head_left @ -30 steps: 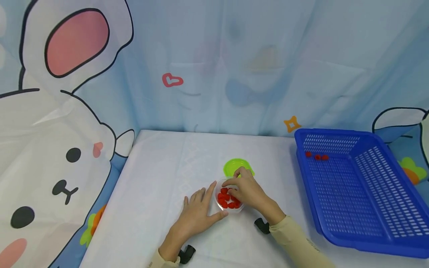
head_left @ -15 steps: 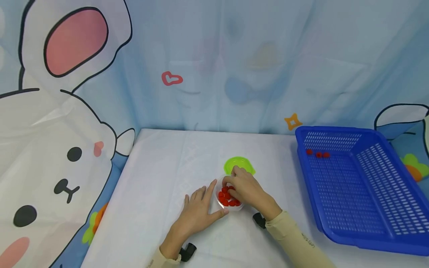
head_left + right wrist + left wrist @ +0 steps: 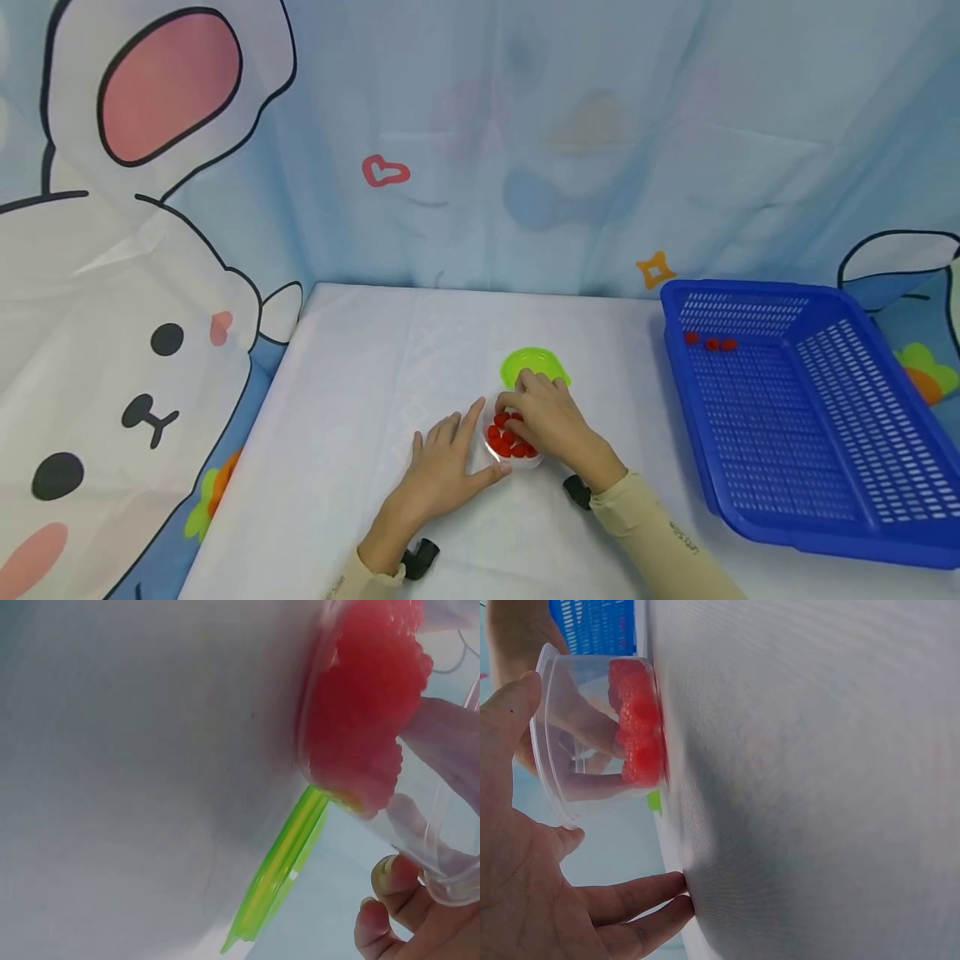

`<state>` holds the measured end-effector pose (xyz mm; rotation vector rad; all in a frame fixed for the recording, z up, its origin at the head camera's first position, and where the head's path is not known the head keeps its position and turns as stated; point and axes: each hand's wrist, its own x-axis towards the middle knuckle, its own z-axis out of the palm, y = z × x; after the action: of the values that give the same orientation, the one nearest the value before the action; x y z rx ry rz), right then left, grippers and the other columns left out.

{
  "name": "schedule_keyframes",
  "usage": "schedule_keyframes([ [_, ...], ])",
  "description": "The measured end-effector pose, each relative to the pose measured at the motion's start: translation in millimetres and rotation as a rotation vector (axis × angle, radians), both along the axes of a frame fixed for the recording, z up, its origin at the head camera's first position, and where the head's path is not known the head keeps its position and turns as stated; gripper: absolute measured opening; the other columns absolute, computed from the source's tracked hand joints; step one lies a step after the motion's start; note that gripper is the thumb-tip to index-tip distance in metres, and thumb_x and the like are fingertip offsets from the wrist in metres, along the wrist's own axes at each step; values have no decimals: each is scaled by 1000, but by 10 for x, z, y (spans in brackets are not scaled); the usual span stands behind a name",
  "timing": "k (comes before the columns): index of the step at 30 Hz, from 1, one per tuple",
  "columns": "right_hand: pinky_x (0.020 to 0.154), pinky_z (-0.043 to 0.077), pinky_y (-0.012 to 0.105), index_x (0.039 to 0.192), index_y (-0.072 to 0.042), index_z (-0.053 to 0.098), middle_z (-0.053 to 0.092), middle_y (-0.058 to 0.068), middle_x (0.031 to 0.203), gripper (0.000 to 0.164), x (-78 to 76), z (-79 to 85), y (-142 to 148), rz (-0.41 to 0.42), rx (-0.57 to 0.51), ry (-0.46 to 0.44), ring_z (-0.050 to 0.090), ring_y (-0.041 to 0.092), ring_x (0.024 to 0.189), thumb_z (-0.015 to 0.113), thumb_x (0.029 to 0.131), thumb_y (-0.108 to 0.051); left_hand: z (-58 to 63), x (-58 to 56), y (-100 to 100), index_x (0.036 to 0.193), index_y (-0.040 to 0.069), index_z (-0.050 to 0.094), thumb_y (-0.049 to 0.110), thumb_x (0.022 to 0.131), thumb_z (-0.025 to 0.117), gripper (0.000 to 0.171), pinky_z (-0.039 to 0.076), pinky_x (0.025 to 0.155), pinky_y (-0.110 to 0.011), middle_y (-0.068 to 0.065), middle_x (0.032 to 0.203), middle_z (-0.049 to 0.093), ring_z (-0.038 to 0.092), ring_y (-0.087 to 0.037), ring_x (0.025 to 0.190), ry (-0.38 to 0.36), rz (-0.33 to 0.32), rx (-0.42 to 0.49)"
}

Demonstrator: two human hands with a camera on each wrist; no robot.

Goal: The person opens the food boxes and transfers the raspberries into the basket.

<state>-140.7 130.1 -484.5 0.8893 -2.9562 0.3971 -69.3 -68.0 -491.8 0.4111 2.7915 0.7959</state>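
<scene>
A clear plastic cup [image 3: 521, 464] holds several red raspberries [image 3: 500, 448] on the white table. My left hand [image 3: 437, 482] holds the cup at its rim between thumb and index finger, its other fingers spread out to the side. In the left wrist view, thumb and index finger sit on opposite parts of the cup's rim [image 3: 551, 787]. Into the cup reaches my right hand [image 3: 553, 418]; its thumb and index finger pinch at a raspberry [image 3: 641, 765] among the others. The fingertips are partly hidden by the fruit and cup wall.
Just behind the cup lies a bright green lid [image 3: 528, 360]. A blue plastic basket [image 3: 761, 533] stands at the right, with three raspberries [image 3: 712, 344] in its far left corner. A printed curtain [image 3: 480, 225] hangs behind the table.
My right hand's fingers have sunk a little deeper into the cup and drawn closer together. The left hand stays on the cup. The whole head view has shifted slightly.
</scene>
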Motion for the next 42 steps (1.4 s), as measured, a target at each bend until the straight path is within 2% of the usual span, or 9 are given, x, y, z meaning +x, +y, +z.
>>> schedule_keyframes([
  [12,74,36,39,96,-26,74,52,1,95,18,-17,20,-4,17,-7,1,49,22,92,85,82,-22,-22,-18,-16,162,32,11,78,87,50,96,22,103,-76,-20,151,40,36,-44,138,12,-2,-6],
  [16,78,38,42,96,-24,74,52,5,102,17,-16,18,26,31,-46,15,47,26,97,84,82,-21,-18,-14,-12,162,32,12,78,87,50,96,23,102,-77,-20,151,40,37,-43,137,21,-5,-6],
  [23,82,42,44,94,-23,75,48,7,110,16,-13,2,94,20,-201,-36,44,29,102,85,82,-19,-8,-20,-21,162,31,12,78,87,50,96,24,101,-77,-19,150,42,39,-41,137,23,-13,-19],
  [30,81,38,44,92,-20,75,47,5,109,16,-11,-73,169,16,-416,-75,41,28,105,86,80,-16,-6,-22,-27,162,30,12,78,87,50,96,25,100,-77,-20,149,42,39,-41,136,26,-18,-22],
  [33,79,40,41,96,-18,76,49,5,104,16,-5,-79,208,-5,-504,-103,41,25,103,84,83,-15,-6,-23,-23,162,30,13,77,87,51,97,25,100,-77,-20,149,42,39,-42,136,24,-15,-23],
  [38,69,39,36,103,-15,75,51,5,89,19,3,-37,265,-59,-610,-137,42,21,89,81,85,-13,7,-28,-11,162,29,14,76,87,52,97,25,100,-77,-21,149,43,39,-43,136,21,-12,-29],
  [42,68,38,37,106,-16,75,51,4,86,20,5,3,299,-80,-673,-180,43,21,87,79,87,-13,18,-30,-6,162,29,15,76,87,53,96,24,101,-77,-22,150,42,38,-43,137,9,-6,-29],
])
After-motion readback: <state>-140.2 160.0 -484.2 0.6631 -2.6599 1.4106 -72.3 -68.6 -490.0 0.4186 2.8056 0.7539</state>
